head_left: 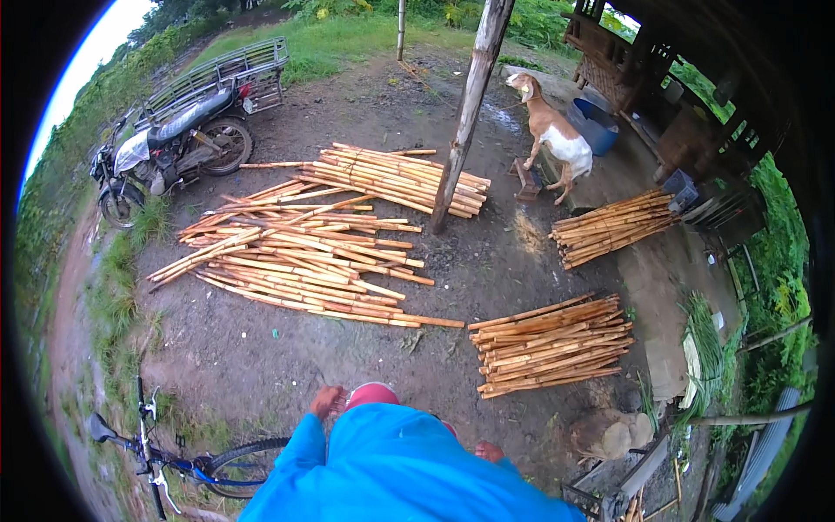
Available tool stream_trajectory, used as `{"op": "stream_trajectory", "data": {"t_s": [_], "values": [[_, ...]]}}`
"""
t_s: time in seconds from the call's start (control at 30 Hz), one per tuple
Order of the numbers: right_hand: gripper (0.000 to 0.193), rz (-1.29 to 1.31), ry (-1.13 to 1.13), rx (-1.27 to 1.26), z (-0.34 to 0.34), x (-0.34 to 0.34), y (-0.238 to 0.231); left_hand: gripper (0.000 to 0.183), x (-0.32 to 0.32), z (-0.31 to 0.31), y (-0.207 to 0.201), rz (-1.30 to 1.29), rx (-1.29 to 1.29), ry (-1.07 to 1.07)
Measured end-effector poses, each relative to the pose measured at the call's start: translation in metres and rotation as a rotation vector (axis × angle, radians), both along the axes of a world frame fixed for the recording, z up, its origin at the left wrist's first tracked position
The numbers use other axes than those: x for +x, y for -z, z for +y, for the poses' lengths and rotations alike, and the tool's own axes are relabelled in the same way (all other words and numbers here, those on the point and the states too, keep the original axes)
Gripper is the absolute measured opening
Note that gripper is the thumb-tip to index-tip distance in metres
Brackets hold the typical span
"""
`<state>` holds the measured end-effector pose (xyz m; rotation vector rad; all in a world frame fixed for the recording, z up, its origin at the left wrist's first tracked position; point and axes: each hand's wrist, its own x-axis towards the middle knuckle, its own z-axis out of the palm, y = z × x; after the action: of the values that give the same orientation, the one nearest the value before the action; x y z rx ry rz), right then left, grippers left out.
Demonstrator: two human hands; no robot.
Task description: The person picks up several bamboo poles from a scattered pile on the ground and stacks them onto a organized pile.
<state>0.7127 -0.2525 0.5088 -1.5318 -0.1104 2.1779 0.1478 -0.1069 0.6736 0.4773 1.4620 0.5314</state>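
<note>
Bundle point(550, 345) nearest, untouched; best gripped mid-length and lifted level. Left hand point(328, 400), right hand point(489, 451) low at shirt point(391, 470), spread or closed unclear.

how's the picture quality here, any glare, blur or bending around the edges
Head view: soft, even daylight, no hard shadows; sky blown out white at the upper left; strong fisheye bending, the wooden post leans and the black rim crops the corners; the cane stalks are sharp mid-frame, while the bicycle and greenery near the rim smear.

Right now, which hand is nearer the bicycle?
Left. The left hand is on the bicycle side, above its wheel; the right hand lies across the blue-clad body, farther off.
</note>
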Motion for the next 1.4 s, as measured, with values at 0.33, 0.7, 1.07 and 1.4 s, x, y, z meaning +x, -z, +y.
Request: {"op": "stream_trajectory", "data": {"t_s": [0.33, 0.7, 1.07, 1.4], "values": [[0.049, -0.364, -0.300, 0.085, 0.206, -0.113, -0.105, 0.037, -0.063, -0.048, 0.062, -0.154, 0.009, -0.342], [0.041, -0.362, -0.385, -0.062, 0.244, -0.144, -0.123, 0.032, -0.090, -0.045, 0.050, -0.067, -0.092, -0.507], [0.035, -0.274, -0.401, -0.180, 0.252, -0.128, -0.123, 0.042, -0.112, -0.037, 0.050, -0.026, -0.150, -0.580], [0.036, -0.290, -0.542, -0.138, 0.396, -0.188, -0.101, 0.048, -0.105, 0.010, 0.010, 0.044, -0.200, -0.706]]}}
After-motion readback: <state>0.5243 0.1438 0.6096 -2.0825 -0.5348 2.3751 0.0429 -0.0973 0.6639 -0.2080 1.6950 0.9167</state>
